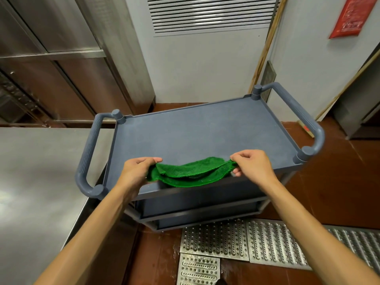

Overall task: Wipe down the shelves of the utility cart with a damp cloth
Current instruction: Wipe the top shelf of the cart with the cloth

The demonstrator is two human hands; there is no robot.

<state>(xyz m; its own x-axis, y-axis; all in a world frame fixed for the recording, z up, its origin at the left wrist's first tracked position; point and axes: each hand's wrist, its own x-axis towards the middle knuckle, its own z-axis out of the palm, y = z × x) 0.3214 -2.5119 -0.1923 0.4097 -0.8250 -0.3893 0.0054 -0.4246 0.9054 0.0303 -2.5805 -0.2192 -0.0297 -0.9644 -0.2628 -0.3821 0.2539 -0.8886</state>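
Observation:
A grey-blue plastic utility cart [197,128] stands in front of me, its bare top shelf facing up and two lower shelves partly visible beneath. A green cloth [189,171] sags between my hands over the top shelf's near edge. My left hand [135,171] pinches the cloth's left end. My right hand [253,163] pinches its right end between thumb and fingers. The cloth is folded over on itself and its middle rests on the shelf.
A stainless steel counter [37,182] runs along my left, close to the cart's left handle [88,157]. Steel cabinets [51,58] stand at the back left. Perforated metal drain grates [257,241] lie in the red floor below the cart. A wall with a vent is behind.

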